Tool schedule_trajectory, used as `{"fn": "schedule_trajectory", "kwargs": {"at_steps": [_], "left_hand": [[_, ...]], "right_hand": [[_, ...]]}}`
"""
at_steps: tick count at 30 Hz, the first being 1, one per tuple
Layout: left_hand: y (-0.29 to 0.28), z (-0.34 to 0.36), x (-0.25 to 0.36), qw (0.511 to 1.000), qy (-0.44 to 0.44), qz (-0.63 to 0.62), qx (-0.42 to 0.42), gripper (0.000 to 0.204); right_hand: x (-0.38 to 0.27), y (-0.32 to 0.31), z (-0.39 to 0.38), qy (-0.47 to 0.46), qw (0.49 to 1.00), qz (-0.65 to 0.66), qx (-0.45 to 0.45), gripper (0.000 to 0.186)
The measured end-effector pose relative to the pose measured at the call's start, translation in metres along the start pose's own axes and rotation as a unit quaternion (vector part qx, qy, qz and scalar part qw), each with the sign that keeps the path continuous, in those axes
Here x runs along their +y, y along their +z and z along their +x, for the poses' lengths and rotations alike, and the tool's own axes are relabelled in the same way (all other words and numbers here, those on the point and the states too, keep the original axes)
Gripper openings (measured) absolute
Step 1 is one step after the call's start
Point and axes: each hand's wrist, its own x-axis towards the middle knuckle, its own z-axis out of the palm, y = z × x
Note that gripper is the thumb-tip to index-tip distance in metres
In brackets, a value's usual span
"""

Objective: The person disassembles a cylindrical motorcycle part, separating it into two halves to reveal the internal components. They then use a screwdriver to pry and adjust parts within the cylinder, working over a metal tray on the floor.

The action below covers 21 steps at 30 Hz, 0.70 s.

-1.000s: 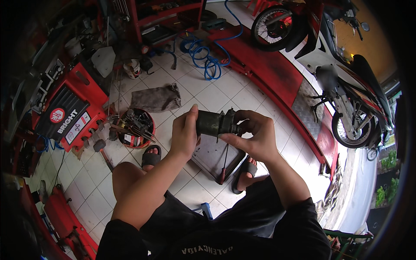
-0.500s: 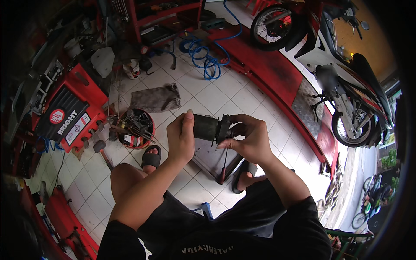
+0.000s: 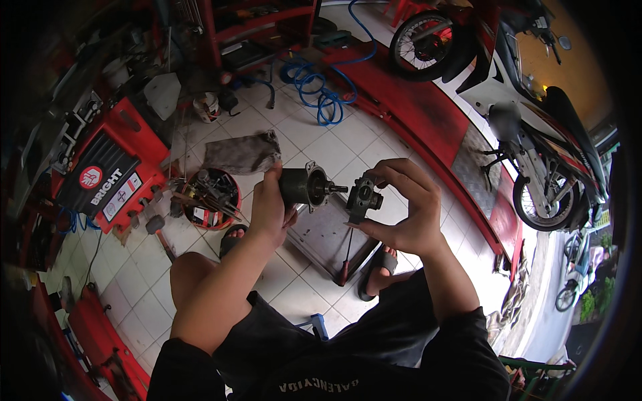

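the small dark motor that was one closed lump between both hands a second ago is now in two parts. the left hand [image 3: 271,204] has its fingers wrapped around the cylindrical motor body [image 3: 299,185], whose bare shaft [image 3: 334,189] sticks out to the right. the right hand [image 3: 404,204] has its fingers pinched around the end cover [image 3: 363,198], thumb underneath and fingertips over the top, holding it just off the tip of the shaft. half a second ago the two pieces were still touching; now a clear gap shows between them, so the cover has come free of the body and the inside of the motor looks open to work on.

both parts are held up in the air in front of the person, above the floor. below the fingers, a flat metal tray [image 3: 321,234] lies on the white tiled floor [image 3: 364,144], with a red-handled screwdriver [image 3: 344,257] at its near edge. left of the left fingers sits a red round bowl of small tools and parts [image 3: 210,197], and beyond it a grey rag [image 3: 242,152]. further left is a red machine case [image 3: 110,174]. well beyond the fingers a blue coiled hose [image 3: 317,90] lies on the floor, and right of the right fingers a motorcycle [image 3: 521,113] stands on a red ramp [image 3: 428,120]. the person's sandalled feet rest either side of the tray.
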Motion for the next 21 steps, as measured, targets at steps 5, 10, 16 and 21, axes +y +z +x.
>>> {"fn": "schedule_trajectory", "kwargs": {"at_steps": [5, 10, 16, 21], "left_hand": [[0.003, -0.005, -0.001, 1.0, -0.001, 0.02, -0.021, 0.05], [0.004, -0.007, -0.005, 1.0, 0.014, 0.012, -0.014, 0.051], [0.006, -0.009, -0.004, 0.996, 0.064, 0.055, -0.006, 0.054], [0.005, -0.008, -0.007, 0.991, 0.106, 0.078, -0.012, 0.054]], "right_hand": [[0.003, 0.008, -0.003, 0.025, 0.999, 0.027, -0.027, 0.06], [0.004, 0.01, -0.006, 0.038, 0.997, 0.049, -0.039, 0.063], [0.004, 0.012, -0.01, 0.049, 0.996, 0.054, -0.049, 0.064], [0.002, 0.015, -0.009, 0.053, 0.996, 0.056, -0.042, 0.065]]}}
